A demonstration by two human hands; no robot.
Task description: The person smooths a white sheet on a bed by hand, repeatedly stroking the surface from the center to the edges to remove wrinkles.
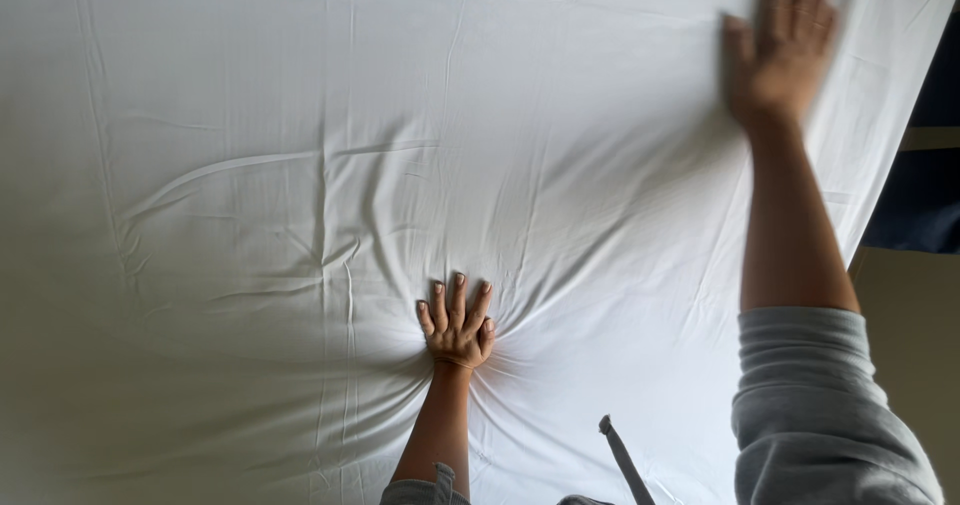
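Basically both hands flat, fingers spread: left hand (457, 325) presses white sheet (250, 165), right hand (785, 50) near its edge.

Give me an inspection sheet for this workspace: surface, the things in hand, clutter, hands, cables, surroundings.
Surface: white fabric sheet spread flat, creased, wrinkles radiating from the pressed spot.
Job's things: the sheet only.
Clutter: nothing seen.
Hands: left hand pressed flat into the sheet, fingers spread; right hand open on the sheet near its far right edge, blurred.
Cables: nothing seen; a grey strap hangs at the bottom.
Surroundings: dark blue area and tan floor at right.
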